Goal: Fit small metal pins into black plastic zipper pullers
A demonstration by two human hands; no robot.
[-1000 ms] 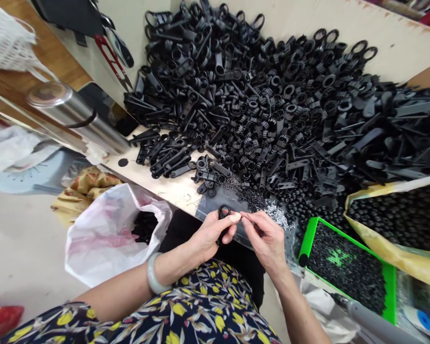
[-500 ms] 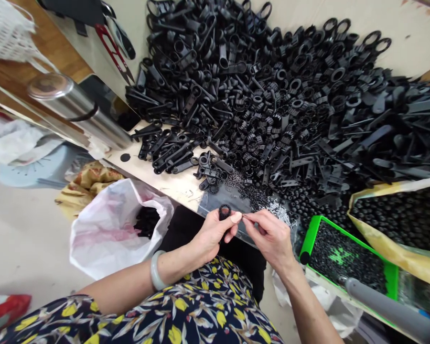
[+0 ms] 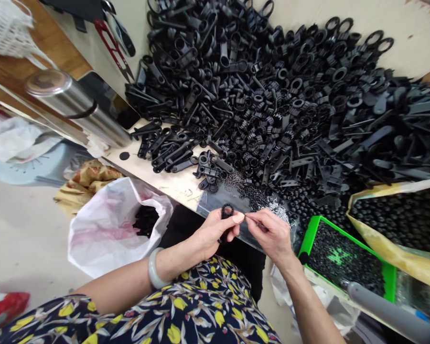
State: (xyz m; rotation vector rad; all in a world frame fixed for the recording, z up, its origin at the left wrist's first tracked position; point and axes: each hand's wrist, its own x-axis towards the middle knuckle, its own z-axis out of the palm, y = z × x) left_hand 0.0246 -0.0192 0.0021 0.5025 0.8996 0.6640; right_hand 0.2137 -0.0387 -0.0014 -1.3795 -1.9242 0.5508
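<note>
In my left hand (image 3: 215, 231) is a black plastic part with a ring-shaped end (image 3: 227, 210), its ring showing above the fingers and its lower end below them. The left thumb lies across it, pointing right. My right hand (image 3: 271, 232) is closed in a pinch just beside the left thumb tip. Whatever sits between its fingertips is too small to make out. Both hands are over the front edge of the table. Behind them are a heap of small silver pins (image 3: 277, 208) and tiny dark springs or screws (image 3: 233, 179).
A large pile of black plastic parts (image 3: 236, 95) covers the table. A green tray (image 3: 310, 234) of small black pieces stands at right, beside a yellow-edged bag (image 3: 383, 239). A steel flask (image 3: 79, 107), red-handled scissors (image 3: 111, 48) and a white bag (image 3: 103, 234) are at left.
Both hands stay close together in nearly the same spot. The right hand has shifted very slightly right, and the ring-ended part is turned a little. The whole view has moved slightly.
</note>
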